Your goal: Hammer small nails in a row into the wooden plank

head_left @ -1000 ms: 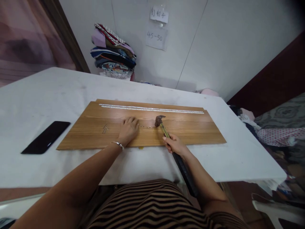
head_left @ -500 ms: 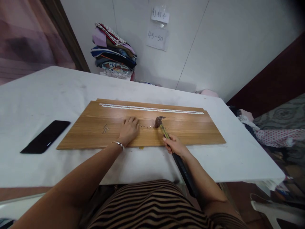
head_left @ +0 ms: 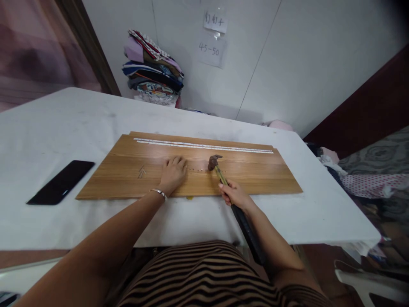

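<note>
A long wooden board lies on the white table. My left hand rests on the board with its fingers curled, pressing it down, nothing visible in it. My right hand is closed round the handle of a hammer. The hammer head sits on the board at the right end of a short row of small nails. A white strip runs along the board's far edge. A few loose nails lie on the board to the left.
A black phone lies on the table left of the board. A pile of folded fabrics stands by the wall at the back. Paper notes hang on the wall. More cloth lies off the table's right side.
The hammer head has shifted only slightly over the row of nails. Both hands stay where they were.
</note>
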`<state>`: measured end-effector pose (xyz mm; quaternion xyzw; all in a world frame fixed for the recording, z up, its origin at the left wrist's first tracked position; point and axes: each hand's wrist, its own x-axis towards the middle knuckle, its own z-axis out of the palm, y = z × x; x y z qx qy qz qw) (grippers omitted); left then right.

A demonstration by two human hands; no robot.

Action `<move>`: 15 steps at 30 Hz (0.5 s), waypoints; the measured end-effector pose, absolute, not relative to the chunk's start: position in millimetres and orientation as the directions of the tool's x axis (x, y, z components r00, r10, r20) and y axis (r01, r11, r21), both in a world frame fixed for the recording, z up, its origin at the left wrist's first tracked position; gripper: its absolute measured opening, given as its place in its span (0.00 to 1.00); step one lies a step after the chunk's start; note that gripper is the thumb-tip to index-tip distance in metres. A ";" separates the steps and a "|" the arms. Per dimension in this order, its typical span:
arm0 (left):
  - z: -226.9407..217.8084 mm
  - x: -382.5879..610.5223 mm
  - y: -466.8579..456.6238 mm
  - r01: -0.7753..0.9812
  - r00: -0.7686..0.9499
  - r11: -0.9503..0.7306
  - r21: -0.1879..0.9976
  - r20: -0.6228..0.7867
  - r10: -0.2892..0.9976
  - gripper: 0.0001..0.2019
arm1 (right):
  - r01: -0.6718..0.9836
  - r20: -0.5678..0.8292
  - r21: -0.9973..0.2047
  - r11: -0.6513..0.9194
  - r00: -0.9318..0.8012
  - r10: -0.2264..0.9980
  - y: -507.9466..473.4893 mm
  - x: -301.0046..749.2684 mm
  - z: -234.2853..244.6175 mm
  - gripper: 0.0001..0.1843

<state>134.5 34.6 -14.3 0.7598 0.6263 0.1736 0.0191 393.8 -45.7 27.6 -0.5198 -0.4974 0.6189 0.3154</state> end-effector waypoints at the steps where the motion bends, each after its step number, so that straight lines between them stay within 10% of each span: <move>1: -14.3 134.4 34.7 0.945 0.155 -0.215 0.246 0.240 0.958 0.19 | 0.128 -0.325 -0.945 -0.301 -0.262 0.909 -44.9 393.9 27.3 0.24; 15: -14.3 134.6 34.7 0.946 0.151 -0.210 0.248 0.236 0.960 0.19 | 0.110 -0.317 -0.948 -0.298 -0.253 0.914 -42.3 393.5 25.9 0.24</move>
